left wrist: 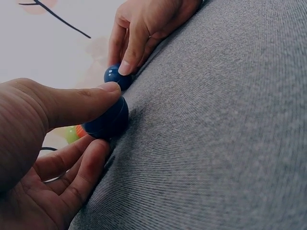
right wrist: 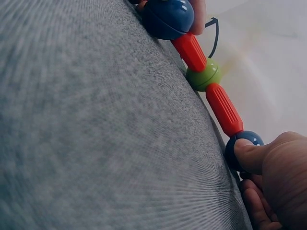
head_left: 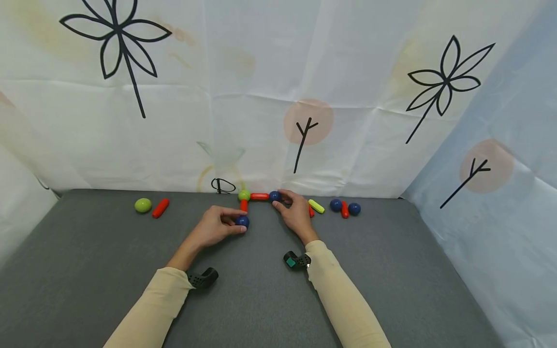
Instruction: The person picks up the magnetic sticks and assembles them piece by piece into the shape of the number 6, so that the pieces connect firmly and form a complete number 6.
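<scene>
An L-shaped chain lies on the grey cloth: a green ball (head_left: 244, 195) at the corner, one red rod (head_left: 259, 196) running right and another red rod (head_left: 243, 205) running toward me. Each rod ends in a blue ball. My left hand (head_left: 216, 226) pinches the near blue ball (head_left: 242, 221) between thumb and fingers. With thumb and fingers, my right hand (head_left: 298, 212) grips the far blue ball (head_left: 274, 196). In the right wrist view both red rods meet the green ball (right wrist: 205, 75), and my right thumb presses on its blue ball (right wrist: 242, 149).
On the left lie a loose green ball (head_left: 143, 205) and a red rod (head_left: 161, 208). Right of my right hand are a yellow rod (head_left: 316, 206) and a partly hidden red rod (head_left: 311, 211). Farther right, a red rod (head_left: 344, 210) lies between two blue balls (head_left: 354, 209). A white printed cloth (head_left: 256, 121) stands behind.
</scene>
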A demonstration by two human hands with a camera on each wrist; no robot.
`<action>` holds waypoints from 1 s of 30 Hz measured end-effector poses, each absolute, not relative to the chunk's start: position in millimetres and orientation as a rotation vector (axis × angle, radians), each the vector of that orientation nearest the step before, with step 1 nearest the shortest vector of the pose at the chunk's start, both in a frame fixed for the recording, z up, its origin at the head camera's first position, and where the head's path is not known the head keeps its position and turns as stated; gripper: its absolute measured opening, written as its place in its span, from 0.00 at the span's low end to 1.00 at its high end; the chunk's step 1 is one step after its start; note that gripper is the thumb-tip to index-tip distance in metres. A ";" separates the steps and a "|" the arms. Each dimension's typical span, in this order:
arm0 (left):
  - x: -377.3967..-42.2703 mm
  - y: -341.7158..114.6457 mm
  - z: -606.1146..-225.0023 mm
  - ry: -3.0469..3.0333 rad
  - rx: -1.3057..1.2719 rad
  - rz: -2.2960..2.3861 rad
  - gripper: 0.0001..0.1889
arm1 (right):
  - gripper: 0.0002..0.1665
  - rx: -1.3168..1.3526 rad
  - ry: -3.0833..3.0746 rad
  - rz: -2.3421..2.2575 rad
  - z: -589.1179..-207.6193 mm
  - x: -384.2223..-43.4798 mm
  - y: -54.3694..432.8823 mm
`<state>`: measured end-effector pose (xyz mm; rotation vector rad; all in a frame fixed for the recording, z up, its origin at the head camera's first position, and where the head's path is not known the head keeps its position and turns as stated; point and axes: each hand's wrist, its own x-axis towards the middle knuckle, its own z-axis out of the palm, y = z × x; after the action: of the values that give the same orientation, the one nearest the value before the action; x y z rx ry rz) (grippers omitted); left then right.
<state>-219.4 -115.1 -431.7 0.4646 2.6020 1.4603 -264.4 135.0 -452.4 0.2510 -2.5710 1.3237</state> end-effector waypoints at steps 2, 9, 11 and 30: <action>-219.1 -114.8 -431.0 2.597 0.461 1.464 0.21 | 0.25 0.254 -2.569 1.326 -452.7 -264.6 135.2; -219.7 -119.0 -428.8 2.554 0.486 1.478 0.23 | 0.25 0.253 -2.562 1.333 -452.8 -264.5 135.9; -220.0 -122.7 -427.7 2.539 0.502 1.490 0.23 | 0.25 0.254 -2.562 1.334 -452.7 -264.5 135.9; -217.6 -206.0 -406.2 2.662 0.181 1.658 0.30 | 0.24 0.252 -2.563 1.341 -451.4 -264.4 134.5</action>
<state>-217.6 -206.0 -406.2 0.1812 2.6615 1.6584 -264.4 134.5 -451.4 0.2519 -2.5627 1.3412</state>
